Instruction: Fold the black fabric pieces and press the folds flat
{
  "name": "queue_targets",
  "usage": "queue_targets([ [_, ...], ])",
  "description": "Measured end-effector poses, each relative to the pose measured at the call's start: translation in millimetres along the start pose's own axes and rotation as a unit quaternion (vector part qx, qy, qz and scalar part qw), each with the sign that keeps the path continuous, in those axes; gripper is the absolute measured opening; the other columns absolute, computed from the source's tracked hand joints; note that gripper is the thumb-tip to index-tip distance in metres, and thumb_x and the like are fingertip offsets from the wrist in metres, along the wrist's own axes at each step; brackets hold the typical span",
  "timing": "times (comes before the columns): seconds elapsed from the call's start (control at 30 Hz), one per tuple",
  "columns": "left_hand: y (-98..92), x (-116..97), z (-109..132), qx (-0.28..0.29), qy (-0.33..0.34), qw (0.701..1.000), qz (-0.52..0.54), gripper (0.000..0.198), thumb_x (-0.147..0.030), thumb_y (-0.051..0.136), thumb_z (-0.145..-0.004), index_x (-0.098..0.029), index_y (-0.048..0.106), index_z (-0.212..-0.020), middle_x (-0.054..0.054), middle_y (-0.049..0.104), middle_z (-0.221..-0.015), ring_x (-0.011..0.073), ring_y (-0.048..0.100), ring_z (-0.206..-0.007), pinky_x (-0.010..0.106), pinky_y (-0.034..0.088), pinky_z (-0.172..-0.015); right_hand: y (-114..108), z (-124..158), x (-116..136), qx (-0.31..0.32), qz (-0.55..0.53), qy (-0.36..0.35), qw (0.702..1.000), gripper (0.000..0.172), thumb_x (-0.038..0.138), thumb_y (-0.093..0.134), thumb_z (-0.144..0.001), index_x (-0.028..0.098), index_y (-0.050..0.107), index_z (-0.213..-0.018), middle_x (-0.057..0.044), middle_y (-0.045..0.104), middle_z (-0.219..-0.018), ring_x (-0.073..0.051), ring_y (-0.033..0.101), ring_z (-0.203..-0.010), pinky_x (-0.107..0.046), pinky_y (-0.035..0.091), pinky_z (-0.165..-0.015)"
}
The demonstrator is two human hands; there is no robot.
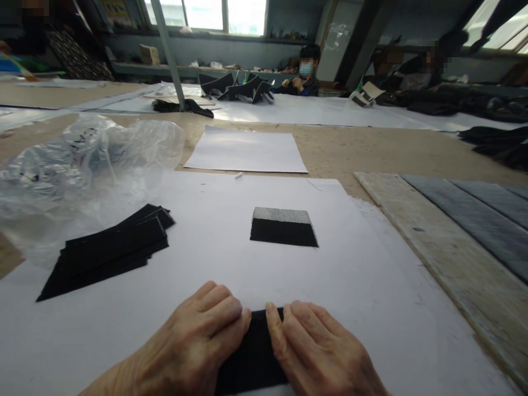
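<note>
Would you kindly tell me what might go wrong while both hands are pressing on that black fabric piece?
1. The black fabric piece lies on smooth white paper. Pressed by the left hand and right hand, it may slide or crease crookedly.
2. The loose plastic bag bulges right beside the stack of black pieces and might nudge them out of line.
</note>
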State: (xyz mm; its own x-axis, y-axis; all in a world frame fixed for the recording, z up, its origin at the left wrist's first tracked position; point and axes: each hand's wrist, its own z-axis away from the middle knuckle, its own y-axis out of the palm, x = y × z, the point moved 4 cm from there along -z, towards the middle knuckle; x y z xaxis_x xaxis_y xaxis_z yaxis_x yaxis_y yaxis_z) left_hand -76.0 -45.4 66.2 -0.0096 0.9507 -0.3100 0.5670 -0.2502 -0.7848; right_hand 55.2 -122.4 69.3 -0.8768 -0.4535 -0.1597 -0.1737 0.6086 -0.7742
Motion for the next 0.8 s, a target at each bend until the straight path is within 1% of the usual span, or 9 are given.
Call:
queue_targets([
  [0.17,4.4,-2,-2,-0.002,0.005,1.0,-0.018,0.025,-0.005,0.031,-0.089,-0.004,0.057,-0.089,0.005,0.045,-0.066,0.0149,0.034,-0.061,0.03,0.026,-0.054,0,-5,4,0.027,0.032,-0.032,0.999,0.028,0.004,0.039,-0.086,0.001,0.064,-0.099,-0.01,0.062,-0.07,-0.021,0.059,-0.068,-0.036,0.05,-0.062],
  [0.23,6.0,-2,-4,0.001,0.002,1.0,-0.015,0.026,-0.007,0.03,-0.09,-0.005,0.056,-0.089,0.005,0.045,-0.066,0.0153,0.034,-0.061,0.03,0.026,-0.054,3,-8,7,0.034,0.064,-0.043,0.996,0.029,0.001,0.039,-0.084,0.001,0.064,-0.098,-0.01,0.062,-0.068,-0.022,0.058,-0.064,-0.037,0.049,-0.059],
  [0.3,5.6,-2,-5,-0.005,0.003,1.0,-0.01,0.029,-0.009,0.028,-0.092,-0.006,0.056,-0.086,0.005,0.044,-0.065,0.0151,0.034,-0.06,0.03,0.026,-0.054,7,-14,12,0.019,0.069,-0.049,0.996,0.026,0.0,0.041,-0.08,0.002,0.065,-0.09,-0.011,0.062,-0.069,-0.022,0.057,-0.062,-0.036,0.047,-0.056],
  [0.4,1.3,-2,-5,-0.012,0.003,1.0,-0.003,0.032,-0.01,0.026,-0.093,-0.009,0.053,-0.076,0.004,0.045,-0.065,0.0146,0.035,-0.06,0.03,0.028,-0.054,10,-20,14,-0.022,-0.002,-0.05,0.999,0.024,0.0,0.041,-0.079,0.007,0.063,-0.073,-0.009,0.059,-0.066,-0.019,0.051,-0.057,-0.032,0.041,-0.049],
  [0.47,-3.2,-1,-1,-0.005,-0.002,1.0,0.004,0.032,-0.01,0.026,-0.094,-0.009,0.053,-0.078,0.005,0.046,-0.066,0.0147,0.038,-0.061,0.029,0.031,-0.055,12,-21,13,-0.03,-0.049,-0.047,0.997,0.025,0.001,0.041,-0.079,0.01,0.061,-0.067,-0.007,0.057,-0.064,-0.019,0.049,-0.057,-0.031,0.038,-0.049],
  [0.53,-8.7,1,3,-0.002,-0.013,1.0,0.014,0.026,-0.009,0.029,-0.092,-0.007,0.055,-0.087,0.006,0.047,-0.068,0.015,0.04,-0.063,0.029,0.035,-0.056,13,-19,9,-0.023,-0.071,-0.04,0.996,0.023,0.0,0.043,-0.079,0.01,0.061,-0.068,-0.007,0.056,-0.065,-0.019,0.05,-0.061,-0.032,0.039,-0.052],
  [0.63,-16.0,5,8,-0.019,-0.023,0.999,0.024,0.023,-0.001,0.036,-0.084,-0.006,0.055,-0.096,0.007,0.049,-0.071,0.0155,0.041,-0.065,0.029,0.038,-0.057,13,-14,3,-0.007,-0.102,-0.024,0.995,0.022,0.0,0.044,-0.08,0.01,0.061,-0.072,-0.006,0.055,-0.067,-0.019,0.048,-0.064,-0.031,0.038,-0.053],
  [0.7,-17.6,5,9,-0.026,-0.02,0.999,0.025,0.026,0.002,0.038,-0.08,-0.005,0.055,-0.098,0.008,0.05,-0.073,0.0159,0.042,-0.065,0.029,0.039,-0.057,13,-12,0,0.007,-0.129,-0.015,0.992,0.023,0.0,0.041,-0.082,0.009,0.061,-0.075,-0.007,0.055,-0.07,-0.018,0.048,-0.065,-0.031,0.039,-0.054],
  [0.8,-16.3,4,8,-0.022,-0.018,0.999,0.019,0.027,0.002,0.038,-0.08,-0.004,0.055,-0.099,0.008,0.05,-0.072,0.0164,0.042,-0.065,0.03,0.039,-0.057,13,-11,-1,0.026,-0.149,-0.013,0.988,0.025,0.003,0.038,-0.085,0.006,0.062,-0.088,-0.01,0.057,-0.078,-0.018,0.049,-0.07,-0.032,0.043,-0.058],
])
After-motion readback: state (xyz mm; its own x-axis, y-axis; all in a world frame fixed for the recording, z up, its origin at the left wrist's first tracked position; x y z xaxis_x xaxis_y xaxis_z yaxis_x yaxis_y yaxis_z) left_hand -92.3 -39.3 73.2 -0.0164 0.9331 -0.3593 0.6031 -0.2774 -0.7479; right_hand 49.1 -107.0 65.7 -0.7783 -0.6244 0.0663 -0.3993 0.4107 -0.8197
